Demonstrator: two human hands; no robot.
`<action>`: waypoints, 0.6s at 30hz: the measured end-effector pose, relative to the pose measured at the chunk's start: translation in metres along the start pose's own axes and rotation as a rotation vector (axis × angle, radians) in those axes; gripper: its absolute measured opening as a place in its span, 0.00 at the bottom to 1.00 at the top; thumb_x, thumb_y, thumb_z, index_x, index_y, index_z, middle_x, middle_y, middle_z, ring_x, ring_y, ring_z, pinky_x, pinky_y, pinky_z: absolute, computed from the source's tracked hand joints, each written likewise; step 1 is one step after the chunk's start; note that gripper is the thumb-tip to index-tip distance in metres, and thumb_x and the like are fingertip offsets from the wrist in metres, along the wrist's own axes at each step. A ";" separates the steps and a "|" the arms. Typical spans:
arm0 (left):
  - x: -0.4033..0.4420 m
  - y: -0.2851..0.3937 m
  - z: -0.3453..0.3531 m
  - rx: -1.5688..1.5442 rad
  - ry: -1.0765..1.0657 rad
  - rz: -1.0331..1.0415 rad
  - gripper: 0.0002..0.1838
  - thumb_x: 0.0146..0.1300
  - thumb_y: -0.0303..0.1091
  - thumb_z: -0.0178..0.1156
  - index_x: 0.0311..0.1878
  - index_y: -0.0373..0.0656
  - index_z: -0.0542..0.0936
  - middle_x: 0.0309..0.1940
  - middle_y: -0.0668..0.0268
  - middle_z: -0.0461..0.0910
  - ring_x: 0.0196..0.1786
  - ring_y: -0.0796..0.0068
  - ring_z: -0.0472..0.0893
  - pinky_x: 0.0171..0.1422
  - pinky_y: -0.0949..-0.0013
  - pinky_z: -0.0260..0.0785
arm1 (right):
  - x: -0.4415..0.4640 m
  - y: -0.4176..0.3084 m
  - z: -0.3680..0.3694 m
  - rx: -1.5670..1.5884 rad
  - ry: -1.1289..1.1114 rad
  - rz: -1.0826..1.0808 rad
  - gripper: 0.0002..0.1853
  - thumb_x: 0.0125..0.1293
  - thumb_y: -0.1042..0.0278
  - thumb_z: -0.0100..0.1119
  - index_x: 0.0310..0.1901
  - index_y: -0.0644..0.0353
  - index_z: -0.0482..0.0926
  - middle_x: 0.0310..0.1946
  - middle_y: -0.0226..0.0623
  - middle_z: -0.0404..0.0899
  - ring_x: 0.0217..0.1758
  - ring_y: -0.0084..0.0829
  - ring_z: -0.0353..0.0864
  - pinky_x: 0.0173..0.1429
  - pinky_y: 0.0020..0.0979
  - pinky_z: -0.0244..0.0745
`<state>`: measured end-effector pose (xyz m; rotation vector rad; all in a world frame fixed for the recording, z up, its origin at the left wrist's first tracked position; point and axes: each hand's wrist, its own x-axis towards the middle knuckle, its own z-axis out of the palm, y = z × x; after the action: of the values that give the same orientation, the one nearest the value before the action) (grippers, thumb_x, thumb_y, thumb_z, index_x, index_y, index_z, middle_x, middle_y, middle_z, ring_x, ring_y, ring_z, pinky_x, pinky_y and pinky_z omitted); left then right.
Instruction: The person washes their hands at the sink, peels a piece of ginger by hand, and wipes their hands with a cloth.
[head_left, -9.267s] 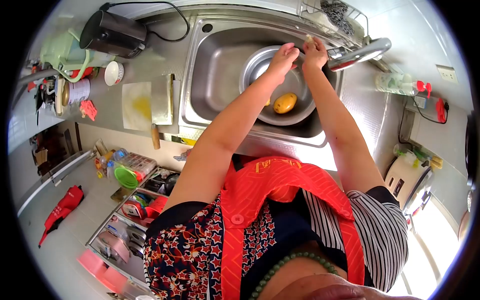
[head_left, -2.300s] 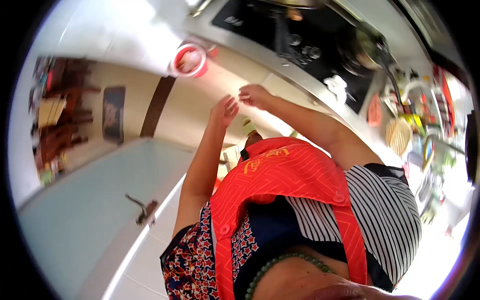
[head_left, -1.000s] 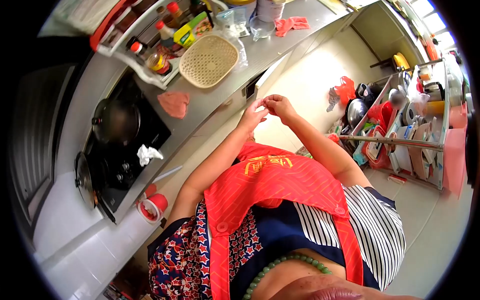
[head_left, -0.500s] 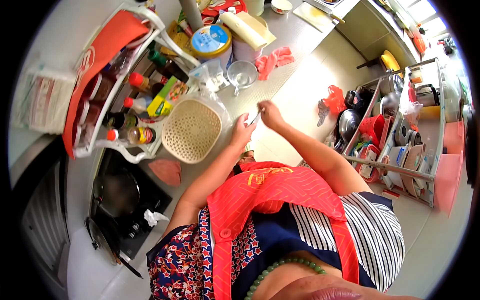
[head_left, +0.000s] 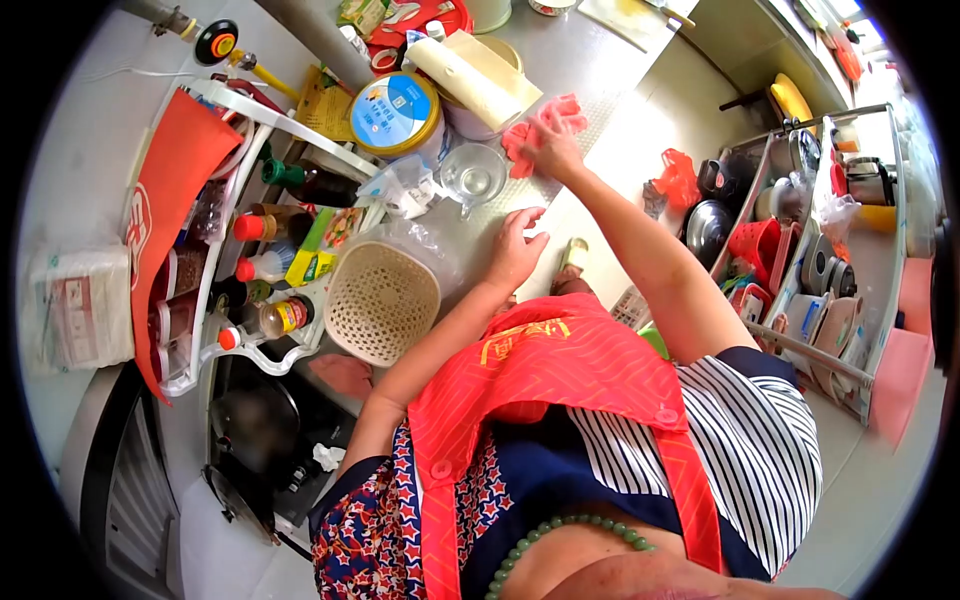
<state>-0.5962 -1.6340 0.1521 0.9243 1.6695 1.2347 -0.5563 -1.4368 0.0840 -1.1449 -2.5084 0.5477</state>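
Observation:
My right hand (head_left: 553, 150) is on a crumpled pink cloth (head_left: 520, 145) at the counter's edge, its fingers closed over the fabric. My left hand (head_left: 515, 248) is held lower, in front of the red apron (head_left: 560, 365). Its fingers are curled, with a small pale thing apparently between thumb and fingers, too small to name. A clear glass cup with a handle (head_left: 473, 175) stands on the counter left of the cloth. Near my left forearm is a cream perforated basket (head_left: 383, 303) with clear plastic film behind it.
A blue-lidded tub (head_left: 395, 112) and a paper roll (head_left: 475, 75) stand behind the cup. Left is a white rack (head_left: 195, 340) with sauce bottles, above a black stove (head_left: 300, 460). A metal dish rack (head_left: 790, 330) holds pans and bowls at right.
My hands were close together in front of me, around a small thing. Now my right hand has reached forward onto the pink cloth, while the left stays near my body. The view has shifted slightly.

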 end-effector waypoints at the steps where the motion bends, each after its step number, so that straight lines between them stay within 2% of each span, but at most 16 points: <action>1: 0.004 -0.002 0.003 0.000 0.000 -0.014 0.22 0.54 0.26 0.60 0.55 0.40 0.73 0.51 0.59 0.74 0.52 0.68 0.75 0.52 0.67 0.71 | 0.000 0.002 0.007 -0.087 -0.041 -0.035 0.27 0.55 0.54 0.60 0.58 0.45 0.72 0.64 0.47 0.61 0.65 0.53 0.60 0.65 0.47 0.59; 2: 0.012 -0.014 0.001 -0.015 0.010 -0.045 0.23 0.54 0.26 0.60 0.55 0.40 0.73 0.52 0.58 0.73 0.53 0.67 0.75 0.52 0.67 0.71 | -0.006 -0.007 0.016 -0.182 0.013 -0.124 0.27 0.54 0.53 0.61 0.57 0.46 0.72 0.62 0.47 0.64 0.65 0.52 0.61 0.65 0.48 0.59; 3: 0.016 -0.020 0.005 -0.013 0.008 -0.056 0.23 0.54 0.27 0.60 0.56 0.40 0.72 0.53 0.58 0.72 0.54 0.66 0.74 0.52 0.67 0.71 | -0.015 -0.001 0.018 -0.097 0.009 -0.172 0.25 0.55 0.55 0.60 0.56 0.48 0.72 0.61 0.47 0.64 0.65 0.51 0.61 0.65 0.47 0.60; 6: 0.028 -0.041 0.020 0.259 0.123 0.115 0.26 0.53 0.29 0.61 0.58 0.38 0.69 0.56 0.54 0.68 0.57 0.59 0.71 0.56 0.65 0.69 | -0.046 0.022 0.011 0.036 -0.073 -0.340 0.22 0.57 0.60 0.58 0.54 0.50 0.74 0.59 0.43 0.67 0.66 0.47 0.62 0.65 0.45 0.60; 7: 0.035 -0.042 0.024 0.378 0.109 0.180 0.30 0.52 0.32 0.62 0.59 0.35 0.66 0.58 0.51 0.65 0.60 0.53 0.68 0.62 0.62 0.64 | -0.050 0.029 0.000 0.018 -0.112 -0.412 0.22 0.56 0.61 0.58 0.54 0.49 0.74 0.60 0.42 0.67 0.66 0.45 0.62 0.65 0.45 0.59; 9: 0.052 -0.047 0.038 0.357 0.054 0.088 0.32 0.52 0.33 0.63 0.60 0.34 0.64 0.57 0.50 0.65 0.60 0.52 0.67 0.64 0.61 0.61 | -0.045 0.042 -0.021 -0.017 -0.205 -0.560 0.21 0.56 0.62 0.57 0.54 0.49 0.74 0.60 0.39 0.67 0.66 0.42 0.63 0.66 0.44 0.59; 10: 0.065 -0.047 0.046 0.350 0.025 0.047 0.33 0.52 0.33 0.63 0.60 0.33 0.64 0.57 0.50 0.65 0.61 0.52 0.66 0.65 0.60 0.59 | -0.030 0.051 -0.026 -0.016 -0.211 -0.590 0.22 0.56 0.62 0.57 0.54 0.49 0.74 0.61 0.38 0.67 0.66 0.40 0.63 0.67 0.44 0.58; 13: 0.108 -0.036 0.068 0.448 0.151 0.147 0.34 0.52 0.33 0.63 0.61 0.33 0.63 0.58 0.48 0.65 0.63 0.50 0.65 0.67 0.59 0.57 | 0.026 0.071 -0.032 -0.023 -0.199 -0.656 0.24 0.55 0.61 0.56 0.56 0.48 0.73 0.63 0.36 0.65 0.66 0.35 0.63 0.70 0.42 0.51; 18: 0.175 -0.006 0.078 0.469 0.216 0.133 0.34 0.51 0.33 0.63 0.61 0.34 0.63 0.58 0.46 0.65 0.63 0.49 0.63 0.68 0.56 0.54 | 0.154 0.110 -0.001 -0.261 -0.047 -0.541 0.27 0.59 0.53 0.50 0.61 0.50 0.67 0.64 0.38 0.64 0.67 0.39 0.61 0.70 0.45 0.50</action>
<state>-0.5901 -1.4496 0.0994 1.2315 2.1545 1.0746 -0.5813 -1.2517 0.0538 -0.4796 -2.8257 0.1036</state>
